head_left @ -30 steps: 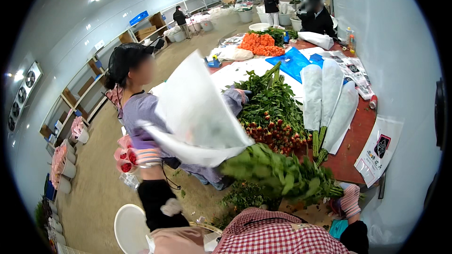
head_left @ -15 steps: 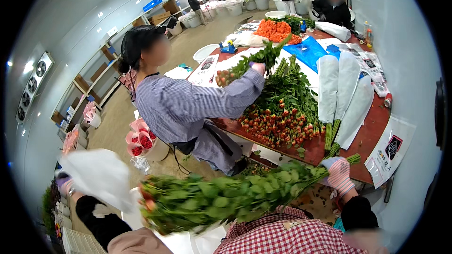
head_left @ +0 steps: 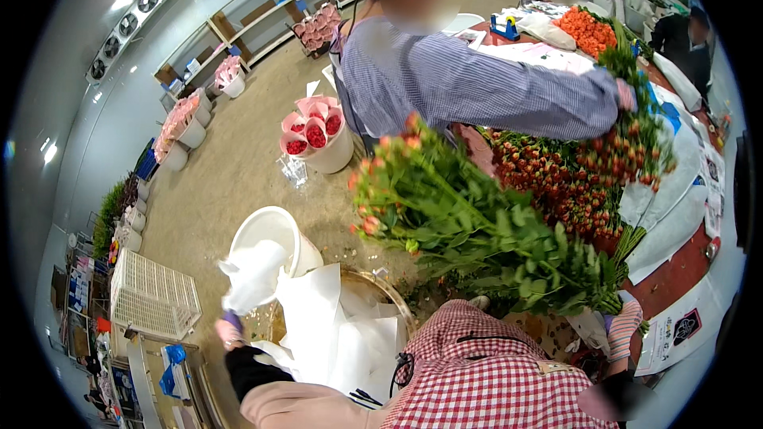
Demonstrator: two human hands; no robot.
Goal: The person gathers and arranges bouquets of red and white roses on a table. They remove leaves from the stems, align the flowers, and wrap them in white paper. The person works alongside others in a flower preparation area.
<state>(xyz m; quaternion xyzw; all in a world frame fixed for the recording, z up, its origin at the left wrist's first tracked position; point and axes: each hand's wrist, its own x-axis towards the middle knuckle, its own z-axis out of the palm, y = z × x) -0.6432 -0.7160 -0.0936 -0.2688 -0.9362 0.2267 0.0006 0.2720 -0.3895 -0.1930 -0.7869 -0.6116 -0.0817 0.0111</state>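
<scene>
My right hand [head_left: 625, 324], in a striped glove, is closed round the stem ends of a long bunch of orange-red roses [head_left: 477, 218]. The bunch lies slanted in the air before me, blooms to the upper left. Down at the left, my gloved left hand [head_left: 230, 329] grips a white wrapping sheet [head_left: 256, 272], blurred by motion, beside a white bucket [head_left: 302, 254]. More white sheets [head_left: 334, 342] stand in a round container [head_left: 401, 310] near my left arm. Across from me a co-worker in a striped blue shirt [head_left: 493, 71] holds another rose bunch [head_left: 632, 143] over the table.
On the red table [head_left: 679, 258] lie a heap of roses [head_left: 540, 183], wrapped bunches, orange flowers [head_left: 586, 30] and a blue tape dispenser [head_left: 505, 28]. A bucket of pink-wrapped red flowers [head_left: 330, 151] stands on the floor. At the left are a cream crate [head_left: 155, 294] and a cart [head_left: 171, 373].
The view has swung left and down. The rose bunch now points up and away, blooms raised. My left hand has brought the white sheet near the bucket. The co-worker's bunch has swung round, blooms toward me.
</scene>
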